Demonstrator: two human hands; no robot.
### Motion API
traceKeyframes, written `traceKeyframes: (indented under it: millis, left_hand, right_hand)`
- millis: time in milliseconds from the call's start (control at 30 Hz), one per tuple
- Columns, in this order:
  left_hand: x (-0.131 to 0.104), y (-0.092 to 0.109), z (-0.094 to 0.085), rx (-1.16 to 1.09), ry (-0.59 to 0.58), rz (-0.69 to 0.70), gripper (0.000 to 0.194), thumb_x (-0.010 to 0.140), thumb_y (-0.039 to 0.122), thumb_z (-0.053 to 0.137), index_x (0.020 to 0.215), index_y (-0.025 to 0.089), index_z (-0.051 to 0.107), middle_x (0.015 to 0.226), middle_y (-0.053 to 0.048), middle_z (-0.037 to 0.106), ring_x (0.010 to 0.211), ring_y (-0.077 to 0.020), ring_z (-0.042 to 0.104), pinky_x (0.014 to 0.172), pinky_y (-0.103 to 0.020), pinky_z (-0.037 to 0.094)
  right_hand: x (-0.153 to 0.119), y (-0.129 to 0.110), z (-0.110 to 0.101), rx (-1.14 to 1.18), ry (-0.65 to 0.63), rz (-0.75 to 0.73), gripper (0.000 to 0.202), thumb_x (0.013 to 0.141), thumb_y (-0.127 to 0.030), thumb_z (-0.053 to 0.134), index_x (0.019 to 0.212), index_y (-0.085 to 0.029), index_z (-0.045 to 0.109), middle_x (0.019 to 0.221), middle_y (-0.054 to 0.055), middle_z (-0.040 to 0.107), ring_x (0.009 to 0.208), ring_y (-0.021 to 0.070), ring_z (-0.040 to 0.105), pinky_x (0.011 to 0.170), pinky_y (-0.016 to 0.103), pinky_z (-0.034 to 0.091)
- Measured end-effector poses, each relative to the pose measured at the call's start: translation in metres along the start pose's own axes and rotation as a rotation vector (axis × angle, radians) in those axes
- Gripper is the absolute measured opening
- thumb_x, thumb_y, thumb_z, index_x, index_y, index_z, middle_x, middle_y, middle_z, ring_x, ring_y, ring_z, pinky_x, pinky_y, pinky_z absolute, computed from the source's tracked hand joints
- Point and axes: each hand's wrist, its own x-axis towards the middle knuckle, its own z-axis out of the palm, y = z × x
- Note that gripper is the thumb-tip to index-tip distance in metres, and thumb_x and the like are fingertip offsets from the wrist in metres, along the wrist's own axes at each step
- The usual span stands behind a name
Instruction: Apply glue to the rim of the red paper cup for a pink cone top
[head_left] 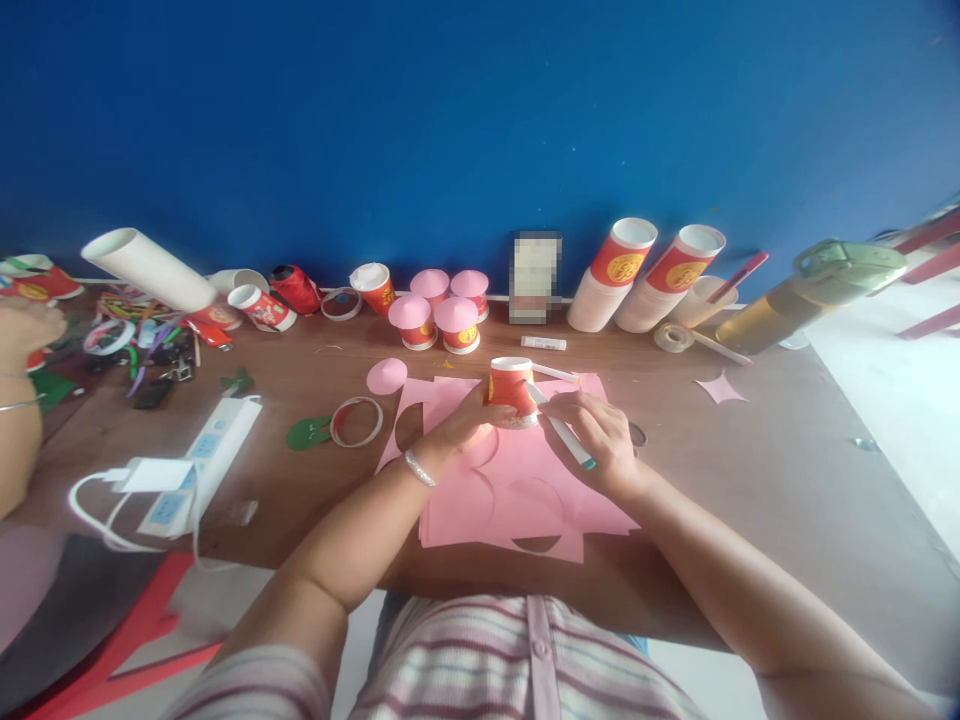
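My left hand (475, 418) grips a red paper cup (512, 380) with gold print, its narrower end up, over the pink paper. A utility knife (566, 438) with a white body and teal end is in my right hand (600, 435). The tip of this knife points at the cup's right side; whether it cuts into the wall I cannot tell. Beneath both hands lie pink paper sheets (525, 500) with round holes cut out. A pink paper cone (387, 376) lies left of the sheets, near several red cups with pink cone tops (457, 315).
Two leaning stacks of paper cups (632, 255), a tape roll (673, 337) and a bottle (780, 300) stand at the back right. A glue stick (544, 343) lies ahead. At left are a power strip (217, 440), a tape ring (356, 422) and another person's arm (19, 400).
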Motion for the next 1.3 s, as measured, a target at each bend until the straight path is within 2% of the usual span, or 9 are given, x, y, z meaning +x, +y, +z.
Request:
traceKeyframes:
  millis: [400, 600, 767, 1000, 1133, 1300]
  left_hand:
    - [0.0006, -0.0009, -0.0023, -0.036, -0.031, 0.007, 0.03, 0.077, 0.028, 0.079, 0.102, 0.015, 0.069, 0.098, -0.008, 0.069, 0.094, -0.0216, 0.066, 0.087, -0.037, 0.054]
    - [-0.0003, 0.0026, 0.0012, 0.005, -0.018, 0.015, 0.024, 0.076, 0.024, 0.077, 0.096, 0.015, 0.068, 0.091, -0.005, 0.068, 0.084, -0.0164, 0.062, 0.078, -0.03, 0.05]
    - [-0.0016, -0.0001, 0.0005, 0.038, -0.005, 0.002, 0.021, 0.077, 0.024, 0.077, 0.093, 0.015, 0.067, 0.083, -0.003, 0.068, 0.083, -0.0165, 0.063, 0.079, -0.03, 0.049]
    - [-0.001, -0.001, -0.0015, 0.073, 0.002, 0.018, 0.019, 0.076, 0.022, 0.077, 0.088, 0.015, 0.064, 0.082, -0.002, 0.065, 0.079, -0.0141, 0.058, 0.077, -0.029, 0.048]
    - [-0.0004, 0.0002, -0.0003, 0.026, 0.009, 0.026, 0.02, 0.077, 0.022, 0.076, 0.09, 0.015, 0.063, 0.087, -0.003, 0.066, 0.08, -0.0136, 0.058, 0.078, -0.028, 0.048]
    - [0.0003, 0.002, -0.0003, -0.001, 0.009, 0.025, 0.029, 0.074, 0.025, 0.079, 0.098, 0.015, 0.066, 0.089, -0.004, 0.068, 0.08, -0.0153, 0.06, 0.073, -0.028, 0.047]
  right_hand:
    - [0.002, -0.0013, -0.001, -0.018, 0.022, -0.016, 0.027, 0.089, -0.006, 0.061, 0.113, -0.018, 0.06, 0.088, 0.006, 0.069, 0.077, 0.0176, 0.066, 0.066, 0.029, 0.055]
    - [-0.0016, -0.0022, 0.0005, -0.031, 0.017, -0.05, 0.03, 0.088, -0.003, 0.063, 0.115, -0.016, 0.06, 0.09, 0.008, 0.068, 0.078, 0.0181, 0.064, 0.068, 0.031, 0.054]
    - [-0.0021, -0.0031, 0.002, -0.037, -0.017, -0.097, 0.032, 0.088, -0.001, 0.061, 0.117, -0.014, 0.06, 0.093, 0.01, 0.068, 0.079, 0.0186, 0.062, 0.071, 0.033, 0.054]
    - [-0.004, -0.0004, 0.0036, -0.028, -0.024, -0.075, 0.035, 0.088, -0.001, 0.06, 0.12, -0.015, 0.059, 0.094, 0.01, 0.068, 0.081, 0.0188, 0.061, 0.071, 0.033, 0.053]
    - [-0.0055, 0.0005, 0.0035, -0.037, -0.034, -0.067, 0.035, 0.086, 0.0, 0.061, 0.118, -0.014, 0.059, 0.093, 0.01, 0.068, 0.08, 0.019, 0.062, 0.071, 0.033, 0.053]
    - [-0.006, 0.0013, 0.0029, -0.04, -0.034, -0.059, 0.034, 0.088, -0.003, 0.061, 0.119, -0.016, 0.058, 0.092, 0.009, 0.068, 0.081, 0.0194, 0.064, 0.072, 0.033, 0.055]
